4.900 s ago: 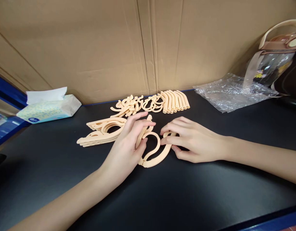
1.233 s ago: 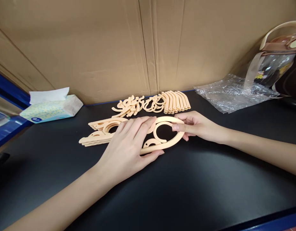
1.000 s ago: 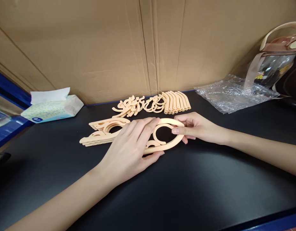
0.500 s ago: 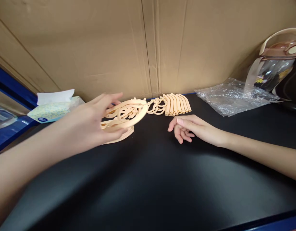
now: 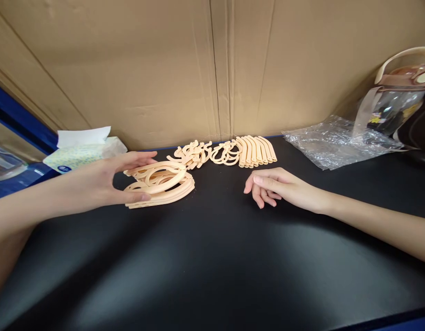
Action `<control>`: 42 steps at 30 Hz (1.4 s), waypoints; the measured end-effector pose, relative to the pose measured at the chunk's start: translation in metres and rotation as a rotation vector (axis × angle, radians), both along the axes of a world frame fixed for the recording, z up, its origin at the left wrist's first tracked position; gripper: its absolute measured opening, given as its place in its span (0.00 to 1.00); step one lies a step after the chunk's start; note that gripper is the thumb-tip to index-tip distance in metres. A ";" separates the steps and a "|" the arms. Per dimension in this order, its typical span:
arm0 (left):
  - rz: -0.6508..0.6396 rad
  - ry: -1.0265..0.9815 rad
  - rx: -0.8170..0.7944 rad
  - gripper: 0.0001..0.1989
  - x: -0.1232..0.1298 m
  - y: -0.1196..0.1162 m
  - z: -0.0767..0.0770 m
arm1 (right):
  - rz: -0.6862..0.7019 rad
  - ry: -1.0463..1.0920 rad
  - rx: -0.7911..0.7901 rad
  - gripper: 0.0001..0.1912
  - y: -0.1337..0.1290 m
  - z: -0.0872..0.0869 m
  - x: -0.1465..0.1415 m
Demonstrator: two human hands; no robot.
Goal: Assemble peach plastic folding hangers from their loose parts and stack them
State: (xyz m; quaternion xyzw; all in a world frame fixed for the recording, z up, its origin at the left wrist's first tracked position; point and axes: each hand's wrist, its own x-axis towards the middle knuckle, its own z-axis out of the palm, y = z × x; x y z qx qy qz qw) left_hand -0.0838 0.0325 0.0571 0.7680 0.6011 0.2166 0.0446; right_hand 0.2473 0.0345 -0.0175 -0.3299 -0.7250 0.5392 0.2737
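Observation:
At the left, my left hand (image 5: 105,184) is spread around the near end of a stack of flat, curved beige plastic pieces (image 5: 178,192). Its thumb lies along the near edge of the top looped piece (image 5: 167,184), while the fingers reach over the far side. That piece rests on the stack, and my palm hides part of the pile's left end. My right hand (image 5: 271,186) lies on the black table with loosely bent fingers, the thumb against the index finger and nothing in it. Just behind it is a row of curved beige strips (image 5: 255,151).
Small beige hook-like pieces (image 5: 195,154) and beige rings (image 5: 226,152) lie along the back of the black table (image 5: 212,257). A tissue pack (image 5: 84,151) sits at the left. Clear plastic wrap (image 5: 336,142) and a drinking bottle (image 5: 399,105) are at the right, before a cardboard wall (image 5: 146,69).
My left hand has moved left and lower, and the looped piece has come down with it onto the stack. My right hand has stayed in place.

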 end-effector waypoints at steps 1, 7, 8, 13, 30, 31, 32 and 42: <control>-0.019 0.040 -0.090 0.44 -0.002 0.000 -0.002 | 0.002 0.001 -0.002 0.19 0.000 0.000 0.000; -0.103 0.088 -0.128 0.41 -0.007 -0.001 -0.015 | 0.013 0.001 0.000 0.18 0.001 0.000 0.001; -0.100 0.083 -0.122 0.42 -0.007 -0.001 -0.016 | 0.015 0.000 0.001 0.18 0.001 0.000 0.001; -0.108 0.121 -0.195 0.45 -0.008 0.002 -0.017 | 0.016 -0.005 0.008 0.17 0.002 -0.001 0.001; -0.146 0.194 -0.257 0.45 -0.017 0.006 -0.017 | 0.015 -0.022 0.016 0.18 0.002 -0.001 0.001; -0.142 0.205 -0.254 0.46 -0.018 0.006 -0.017 | 0.015 -0.024 0.017 0.18 0.002 -0.001 0.001; -0.134 0.216 -0.255 0.46 -0.020 0.006 -0.018 | 0.015 -0.026 0.018 0.18 0.002 -0.001 0.001; -0.066 0.295 -0.299 0.46 -0.029 0.012 -0.019 | 0.014 -0.045 0.016 0.19 0.000 0.000 0.002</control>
